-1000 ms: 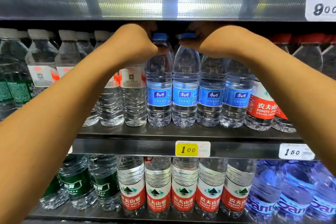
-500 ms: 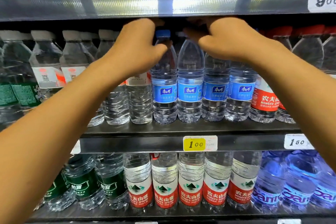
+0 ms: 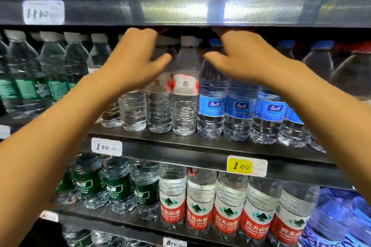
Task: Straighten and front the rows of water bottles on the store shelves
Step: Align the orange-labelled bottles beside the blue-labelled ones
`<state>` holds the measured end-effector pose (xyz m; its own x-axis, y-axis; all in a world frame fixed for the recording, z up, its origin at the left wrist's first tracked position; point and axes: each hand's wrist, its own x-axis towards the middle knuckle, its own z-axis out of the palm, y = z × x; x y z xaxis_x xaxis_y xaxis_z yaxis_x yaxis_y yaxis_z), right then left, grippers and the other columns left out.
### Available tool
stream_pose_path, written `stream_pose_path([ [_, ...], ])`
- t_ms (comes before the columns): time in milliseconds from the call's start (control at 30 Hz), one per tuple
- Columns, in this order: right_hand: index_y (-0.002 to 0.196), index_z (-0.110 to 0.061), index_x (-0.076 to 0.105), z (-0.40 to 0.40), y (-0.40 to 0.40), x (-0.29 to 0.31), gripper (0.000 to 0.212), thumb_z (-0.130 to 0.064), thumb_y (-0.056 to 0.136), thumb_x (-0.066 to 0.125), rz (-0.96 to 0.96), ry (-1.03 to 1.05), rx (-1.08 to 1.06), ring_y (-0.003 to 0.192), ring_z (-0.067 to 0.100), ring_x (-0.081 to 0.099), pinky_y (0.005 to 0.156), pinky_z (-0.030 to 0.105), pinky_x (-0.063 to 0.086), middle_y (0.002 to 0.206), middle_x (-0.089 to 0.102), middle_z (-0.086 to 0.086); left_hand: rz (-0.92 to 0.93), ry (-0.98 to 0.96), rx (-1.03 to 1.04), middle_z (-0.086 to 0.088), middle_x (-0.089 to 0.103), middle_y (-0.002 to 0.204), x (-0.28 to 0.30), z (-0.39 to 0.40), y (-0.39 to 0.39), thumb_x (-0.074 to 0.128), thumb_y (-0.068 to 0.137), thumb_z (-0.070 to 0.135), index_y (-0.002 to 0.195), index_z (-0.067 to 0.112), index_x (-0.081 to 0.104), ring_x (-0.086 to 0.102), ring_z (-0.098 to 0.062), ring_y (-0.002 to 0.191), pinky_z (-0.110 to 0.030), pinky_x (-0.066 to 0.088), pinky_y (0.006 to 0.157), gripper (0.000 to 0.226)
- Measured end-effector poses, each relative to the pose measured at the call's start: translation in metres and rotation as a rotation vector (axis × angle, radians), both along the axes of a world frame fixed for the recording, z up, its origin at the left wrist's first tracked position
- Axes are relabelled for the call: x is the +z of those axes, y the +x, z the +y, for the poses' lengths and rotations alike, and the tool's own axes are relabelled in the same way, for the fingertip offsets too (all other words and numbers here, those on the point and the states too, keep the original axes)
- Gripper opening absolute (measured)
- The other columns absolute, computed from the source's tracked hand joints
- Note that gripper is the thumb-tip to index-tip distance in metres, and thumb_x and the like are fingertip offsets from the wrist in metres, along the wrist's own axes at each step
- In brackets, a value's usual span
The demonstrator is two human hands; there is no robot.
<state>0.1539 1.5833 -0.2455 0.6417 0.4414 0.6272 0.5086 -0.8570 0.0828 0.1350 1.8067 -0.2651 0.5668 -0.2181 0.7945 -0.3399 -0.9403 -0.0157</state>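
Midway: blue-label bottles (image 3: 212, 98) fronted at shelf edge (image 3: 200, 144); left hand (image 3: 136, 60), right hand (image 3: 241, 58) spread, holding nothing, over white-capped bottles (image 3: 183, 94).

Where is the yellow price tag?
In the head view, the yellow price tag sits right of centre on the shelf edge, under the blue-label bottles and above the red-label bottles.

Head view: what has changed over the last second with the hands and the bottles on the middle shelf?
Both hands shifted left along the row. The left hand left the blue-capped bottles and now reaches over the white-capped bottle; the right hand now sits over the first blue-label bottle. Neither visibly grips a bottle; the fingertips are hidden. The view panned left too. The bottles stay upright in their rows.
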Motion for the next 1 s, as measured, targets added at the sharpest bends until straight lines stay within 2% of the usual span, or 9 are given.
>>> stream_pose_path([
  [133, 0.068, -0.015, 0.036, 0.024, -0.004, 0.000, 0.047, -0.052, 0.094, 0.050, 0.025, -0.001, 0.001, 0.056, 0.023, 0.033, 0.055, 0.033, 0.025, 0.062, 0.033, -0.002, 0.065, -0.084, 0.005, -0.004, 0.027, 0.051, 0.000, 0.009, 0.001, 0.062, 0.087, 0.029, 0.054, 0.013, 0.026, 0.027, -0.024, 0.054, -0.042, 0.013, 0.055, 0.051],
  [233, 0.066, -0.013, 0.036, 0.040, -0.002, 0.004, 0.050, -0.052, 0.093, 0.050, 0.037, -0.002, -0.071, 0.057, 0.021, 0.035, 0.053, 0.032, 0.025, 0.062, 0.036, 0.001, 0.118, -0.136, -0.010, -0.007, 0.027, 0.050, 0.006, 0.018, 0.006, 0.062, 0.087, 0.031, 0.053, 0.003, 0.035, 0.024, -0.021, 0.050, -0.036, 0.021, 0.047, 0.051],
  [367, 0.058, -0.017, 0.040, 0.057, 0.000, 0.010, 0.055, -0.058, 0.095, 0.043, 0.134, 0.033, -0.229, 0.055, 0.021, 0.037, 0.053, 0.031, 0.027, 0.060, 0.039, 0.000, 0.238, -0.145, -0.066, -0.025, 0.057, 0.075, 0.016, 0.031, 0.017, 0.056, 0.093, 0.032, 0.077, -0.003, 0.057, 0.046, -0.032, 0.069, -0.037, 0.038, 0.062, 0.039],
  [433, 0.057, -0.018, 0.043, 0.064, 0.001, 0.011, 0.060, -0.065, 0.095, 0.036, 0.208, 0.053, -0.304, 0.055, 0.022, 0.040, 0.055, 0.031, 0.029, 0.058, 0.042, -0.001, 0.304, -0.139, -0.084, -0.025, 0.063, 0.088, 0.019, 0.035, 0.024, 0.054, 0.094, 0.030, 0.087, -0.003, 0.061, 0.055, -0.035, 0.081, -0.036, 0.041, 0.067, 0.034],
  [533, 0.063, -0.013, 0.057, 0.077, -0.002, 0.014, 0.058, -0.052, 0.100, 0.035, 0.328, 0.101, -0.413, 0.054, 0.019, 0.046, 0.050, 0.026, 0.032, 0.077, 0.064, 0.012, 0.370, -0.087, -0.110, -0.021, 0.065, 0.108, 0.023, 0.038, 0.038, 0.050, 0.097, 0.030, 0.110, 0.004, 0.066, 0.058, -0.034, 0.095, -0.032, 0.041, 0.071, 0.034],
  [633, 0.092, 0.000, 0.068, 0.082, -0.008, 0.019, 0.039, -0.025, 0.101, 0.039, 0.356, 0.140, -0.467, 0.061, 0.026, 0.046, 0.054, 0.029, 0.032, 0.107, 0.066, 0.025, 0.370, -0.061, -0.115, -0.020, 0.066, 0.108, 0.023, 0.039, 0.046, 0.048, 0.099, 0.035, 0.110, 0.005, 0.067, 0.051, -0.032, 0.084, -0.030, 0.036, 0.064, 0.037],
  [767, 0.106, -0.014, 0.066, 0.073, -0.009, 0.017, 0.038, -0.047, 0.095, 0.051, 0.428, 0.426, -0.337, 0.088, 0.019, 0.049, 0.057, 0.022, 0.035, 0.107, 0.062, 0.008, 0.334, -0.089, -0.119, -0.018, 0.068, 0.107, 0.021, 0.047, 0.053, 0.047, 0.097, 0.049, 0.106, 0.007, 0.069, 0.055, -0.034, 0.085, -0.032, 0.037, 0.061, 0.048],
  [900, 0.117, -0.011, 0.067, 0.070, -0.008, 0.014, 0.039, -0.040, 0.094, 0.055, 0.421, 0.505, -0.315, 0.087, 0.016, 0.051, 0.056, 0.018, 0.038, 0.120, 0.065, 0.010, 0.315, -0.106, -0.129, -0.021, 0.067, 0.109, 0.019, 0.045, 0.051, 0.046, 0.098, 0.053, 0.109, 0.012, 0.068, 0.045, -0.025, 0.078, -0.031, 0.021, 0.055, 0.048],
  [1000, 0.115, -0.011, 0.068, 0.071, -0.011, 0.016, 0.046, -0.048, 0.091, 0.056, 0.447, 0.522, -0.317, 0.084, 0.016, 0.054, 0.056, 0.019, 0.041, 0.117, 0.068, 0.009, 0.311, -0.111, -0.142, -0.020, 0.066, 0.114, 0.019, 0.042, 0.053, 0.044, 0.099, 0.052, 0.116, 0.011, 0.067, 0.058, -0.033, 0.095, -0.028, 0.029, 0.065, 0.050],
])
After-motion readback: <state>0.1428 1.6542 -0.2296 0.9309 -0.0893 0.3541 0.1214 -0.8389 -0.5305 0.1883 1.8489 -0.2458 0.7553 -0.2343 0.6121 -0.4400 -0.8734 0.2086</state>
